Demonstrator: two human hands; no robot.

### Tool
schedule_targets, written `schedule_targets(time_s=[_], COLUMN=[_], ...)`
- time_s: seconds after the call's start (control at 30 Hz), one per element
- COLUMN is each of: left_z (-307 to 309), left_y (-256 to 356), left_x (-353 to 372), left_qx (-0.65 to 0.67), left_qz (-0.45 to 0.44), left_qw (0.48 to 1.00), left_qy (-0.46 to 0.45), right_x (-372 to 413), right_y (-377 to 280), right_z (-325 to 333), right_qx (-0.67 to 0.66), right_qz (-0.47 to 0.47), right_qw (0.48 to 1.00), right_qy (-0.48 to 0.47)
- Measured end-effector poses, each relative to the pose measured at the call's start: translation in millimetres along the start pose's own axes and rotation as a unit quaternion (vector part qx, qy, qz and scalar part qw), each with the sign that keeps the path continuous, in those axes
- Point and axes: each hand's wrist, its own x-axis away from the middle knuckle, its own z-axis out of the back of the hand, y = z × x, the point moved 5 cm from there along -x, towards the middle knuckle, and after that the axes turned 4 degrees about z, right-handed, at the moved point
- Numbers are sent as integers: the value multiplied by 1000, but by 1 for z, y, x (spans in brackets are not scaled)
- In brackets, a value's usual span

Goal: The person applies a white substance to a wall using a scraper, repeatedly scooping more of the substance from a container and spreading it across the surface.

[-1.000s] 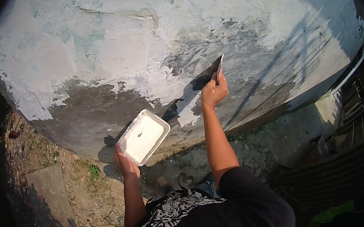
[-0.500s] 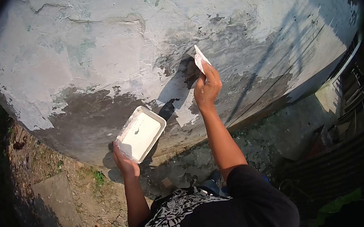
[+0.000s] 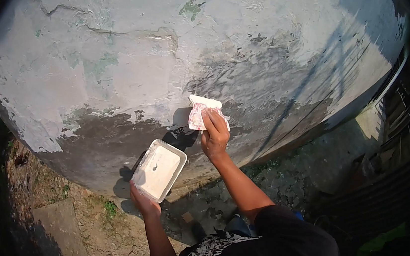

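My right hand (image 3: 215, 138) grips a flat putty spreader (image 3: 198, 116), pink-and-white smeared, with a band of white paste along its upper edge. The spreader overlaps the wall (image 3: 131, 65) where pale coating meets a dark grey patch. Lower and to the left, my left hand (image 3: 145, 203) is closed around the bottom end of a shallow rectangular tray (image 3: 182, 162). White putty (image 3: 162, 167) covers the tray's floor, with a small dark spot in it. The tray is tilted, close to the wall's lower part.
Rough grey areas and flaking edges mark the wall, along with greenish stains (image 3: 191, 9). Below lies stony soil (image 3: 114, 233) with a concrete slab (image 3: 60, 230) at left. A paved strip (image 3: 307, 154) follows the wall at right, beside dark corrugated sheeting (image 3: 373, 188).
My right hand has come down and left along the wall, and the spreader has turned so its broad face and paste-covered edge show. The tray sits slightly lower in view.
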Motion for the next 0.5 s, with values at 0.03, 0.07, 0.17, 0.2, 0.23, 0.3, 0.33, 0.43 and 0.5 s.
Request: schedule_targets(time_s=[0.03, 0.07, 0.17, 0.2, 0.23, 0.3, 0.33, 0.43, 0.5], left_z=[-1, -1, -1, 4, 6, 9, 12, 7, 11], left_y=[0, 0, 5, 6, 6, 8, 9, 19, 24], left_x=[1, 3, 12, 12, 10, 9, 12, 24, 29], left_qx=[5, 2, -22, -35, -45, -50, -53, -52, -56], left_qz=[-9, -5, -1, -4, -8, -4, 1, -5, -15], left_qw=[1000, 1000, 1000, 999, 999, 999, 998, 998, 997], left_qy=[-15, -9, 12, 14, 14, 20, 24, 35, 42], right_x=[-8, -9, 6, 17, 24, 49, 66, 87, 85], right_y=[5, 9, 11, 9, 7, -10, -20, -29, -23], right_z=[5, -5, -59, -76, -90, -106, -111, -99, -79], right_qx=[36, 35, 95, 89, 82, 60, 55, 7, -26], right_qz=[-13, -17, -73, -95, -114, -95, -79, -69, -65], right_qw=[998, 998, 992, 991, 989, 993, 995, 996, 996], right_qy=[54, 49, 40, 43, 48, 18, -11, -51, -47])
